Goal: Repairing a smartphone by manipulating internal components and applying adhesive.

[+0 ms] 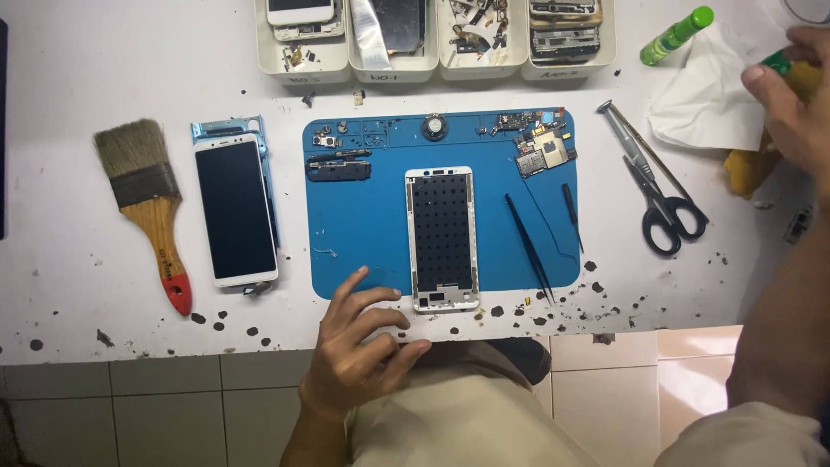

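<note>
Head view | speckled white bench (69,259) | blue mat (363,216) | tiled floor (173,406)

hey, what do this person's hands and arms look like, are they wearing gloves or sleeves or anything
Both hands are bare: no gloves, rings, watch or bracelet show. The left hand has short, plain nails, and its forearm is uncovered as far as the picture's lower edge. The right hand is also ungloved, with a bare forearm running down to a light beige sleeve near the bottom right corner.
</note>
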